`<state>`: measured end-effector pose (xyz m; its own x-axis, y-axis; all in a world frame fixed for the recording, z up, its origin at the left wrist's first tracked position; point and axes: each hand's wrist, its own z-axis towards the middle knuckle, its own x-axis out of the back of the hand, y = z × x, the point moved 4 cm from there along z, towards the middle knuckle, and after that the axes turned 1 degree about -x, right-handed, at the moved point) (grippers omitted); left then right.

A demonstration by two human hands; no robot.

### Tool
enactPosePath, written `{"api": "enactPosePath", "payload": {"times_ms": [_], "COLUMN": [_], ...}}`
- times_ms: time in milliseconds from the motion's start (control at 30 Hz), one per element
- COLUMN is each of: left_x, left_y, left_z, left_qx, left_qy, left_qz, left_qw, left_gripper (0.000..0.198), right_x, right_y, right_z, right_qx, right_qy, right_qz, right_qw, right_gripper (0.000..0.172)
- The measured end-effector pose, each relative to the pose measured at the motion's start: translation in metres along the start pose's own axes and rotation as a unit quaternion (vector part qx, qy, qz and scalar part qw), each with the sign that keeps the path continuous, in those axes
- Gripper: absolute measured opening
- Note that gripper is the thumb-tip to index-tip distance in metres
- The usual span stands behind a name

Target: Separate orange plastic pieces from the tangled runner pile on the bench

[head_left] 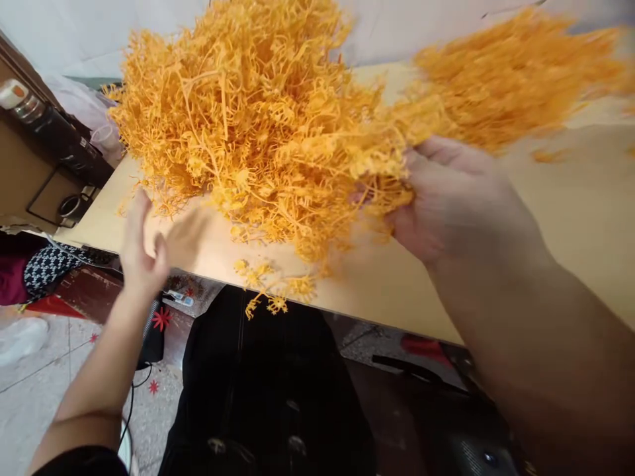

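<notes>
A big heap of orange artificial flower sprigs (pixel 258 125) covers the middle of the table. My right hand (pixel 441 198) has its fingers curled into the heap's right side, closed around some sprigs. Beside the heap's lower left edge, my left hand (pixel 143 244) holds nothing, with thumb and fingers apart. A loose orange sprig (pixel 272 287) hangs over the front table edge, just above my lap. Behind my right hand lies a second orange pile (pixel 516 79), blurred.
The pale wooden table (pixel 391 284) stands against a white wall (pixel 397 30). At the left are a dark thermos flask (pixel 54 135), a clear plastic bag (pixel 74 99) and a dark cup (pixel 74 208). Red star-shaped pieces (pixel 161 319) are scattered below the table.
</notes>
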<state>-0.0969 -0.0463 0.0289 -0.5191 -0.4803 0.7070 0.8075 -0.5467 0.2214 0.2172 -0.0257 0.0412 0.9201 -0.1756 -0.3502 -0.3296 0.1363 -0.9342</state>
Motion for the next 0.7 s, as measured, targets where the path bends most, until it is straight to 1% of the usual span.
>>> {"api": "enactPosePath", "payload": {"times_ms": [33, 67, 100, 167, 300, 333, 400, 467, 533, 600, 700], "left_x": [-0.006, -0.015, -0.024, -0.04, -0.059, -0.063, -0.072, -0.083, -0.099, -0.121, -0.162], "left_y": [0.017, 0.033, 0.046, 0.067, 0.096, 0.104, 0.12, 0.139, 0.157, 0.175, 0.2], "left_z": [-0.015, -0.027, -0.036, -0.045, -0.036, -0.033, -0.026, -0.02, -0.013, -0.005, 0.013], "left_qx": [-0.032, -0.063, -0.078, -0.116, -0.176, -0.189, -0.21, -0.214, -0.201, -0.18, -0.124], "left_qy": [-0.032, -0.079, -0.109, -0.154, -0.186, -0.204, -0.253, -0.293, -0.315, -0.329, -0.351], "left_qz": [0.008, 0.012, 0.011, -0.002, -0.04, -0.05, -0.078, -0.118, -0.16, -0.195, -0.274], "left_qw": [0.999, 0.995, 0.991, 0.981, 0.966, 0.959, 0.941, 0.924, 0.914, 0.906, 0.887], "left_gripper": [0.052, 0.048, 0.047, 0.047, 0.045, 0.048, 0.059, 0.066, 0.07, 0.073, 0.07], "right_x": [-0.004, -0.007, -0.009, -0.013, -0.019, -0.02, -0.024, -0.027, -0.029, -0.031, -0.03], "right_y": [-0.001, -0.003, -0.005, -0.01, -0.024, -0.027, -0.032, -0.034, -0.035, -0.035, -0.034], "right_z": [0.005, 0.01, 0.016, 0.025, 0.029, 0.028, 0.026, 0.024, 0.023, 0.022, 0.02], "right_qx": [0.001, 0.007, 0.013, 0.014, -0.029, -0.037, -0.049, -0.05, -0.049, -0.05, -0.057], "right_qy": [-0.006, -0.013, -0.018, -0.01, 0.05, 0.057, 0.054, 0.036, 0.006, -0.015, -0.024], "right_qz": [-0.005, -0.011, -0.017, -0.022, 0.012, 0.018, 0.022, 0.025, 0.029, 0.025, -0.007], "right_qw": [1.0, 1.0, 1.0, 1.0, 0.998, 0.998, 0.997, 0.998, 0.998, 0.998, 0.998], "right_gripper": [0.022, 0.023, 0.022, 0.022, 0.025, 0.025, 0.023, 0.02, 0.019, 0.018, 0.018]}}
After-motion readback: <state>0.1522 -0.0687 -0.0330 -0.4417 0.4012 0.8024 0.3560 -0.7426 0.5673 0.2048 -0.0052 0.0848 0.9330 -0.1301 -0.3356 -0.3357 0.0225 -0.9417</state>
